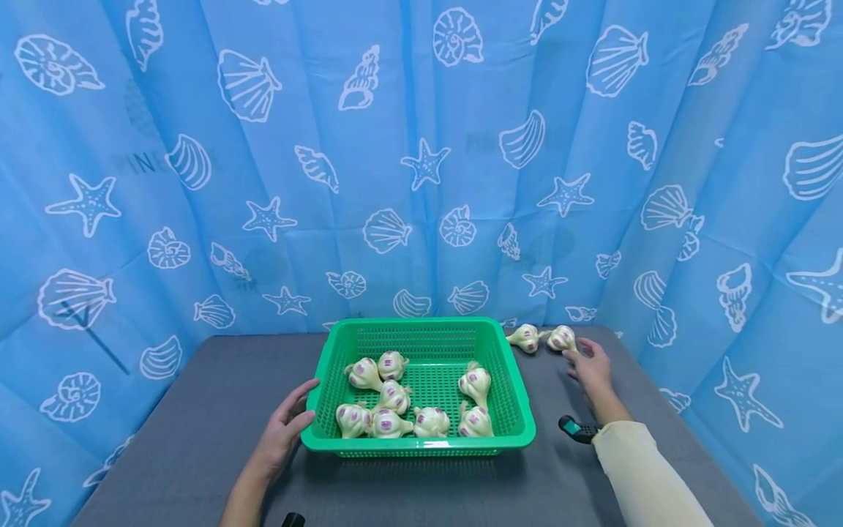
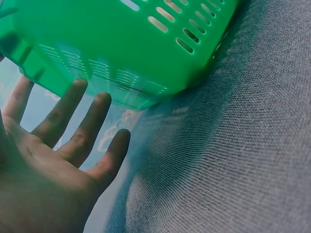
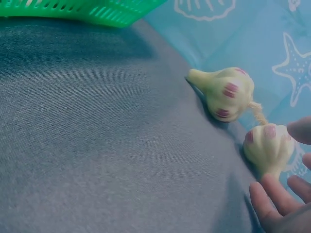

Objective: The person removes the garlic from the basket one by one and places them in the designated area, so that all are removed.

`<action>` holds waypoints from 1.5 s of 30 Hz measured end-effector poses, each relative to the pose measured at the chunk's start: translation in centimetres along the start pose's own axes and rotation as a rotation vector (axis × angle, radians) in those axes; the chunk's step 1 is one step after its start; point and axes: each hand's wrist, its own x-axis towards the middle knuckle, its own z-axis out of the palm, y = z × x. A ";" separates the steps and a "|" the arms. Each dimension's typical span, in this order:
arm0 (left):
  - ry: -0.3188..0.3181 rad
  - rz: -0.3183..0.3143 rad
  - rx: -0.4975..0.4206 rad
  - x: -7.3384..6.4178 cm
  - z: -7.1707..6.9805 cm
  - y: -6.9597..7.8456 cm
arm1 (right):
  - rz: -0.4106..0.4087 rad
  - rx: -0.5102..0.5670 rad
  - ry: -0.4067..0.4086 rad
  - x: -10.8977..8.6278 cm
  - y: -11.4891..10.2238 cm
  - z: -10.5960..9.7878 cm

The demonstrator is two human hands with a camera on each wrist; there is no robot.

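At the far right of the gray surface [image 1: 178, 439], a white and purple garlic bulb [image 1: 561, 338], down on its side, with its thin neck toward the right hand [image 1: 589, 366]. Just left of it, a second garlic bulb [image 1: 525, 338], with a bit of stringy root in between. On the right hand, thumb [image 3: 301, 130] and fingers [image 3: 279, 195] spread apart, not squeezed tight. Garlic bulb right there by the gap, neck next to the fingertips; too hard to tell if touching. Maybe spread that wide to fit around something so round.

In the middle, left of both, a big green basket [image 1: 421, 443] with eight more bulbs [image 1: 394, 397] inside, six at the left and middle, two at the right. Good high sides, likely there to stop any rolling away. Beside the left wall, the left hand [image 1: 279, 433], fingers straight and spread, gripping nothing, perhaps there to steady the basket. At the back, a blue curtain [image 1: 428, 212] with white shells and starfish.
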 end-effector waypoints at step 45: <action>0.001 0.194 0.003 0.1 0.1 -0.7 | -0.186 0.021 -0.238 -2.3 -9.5 4.3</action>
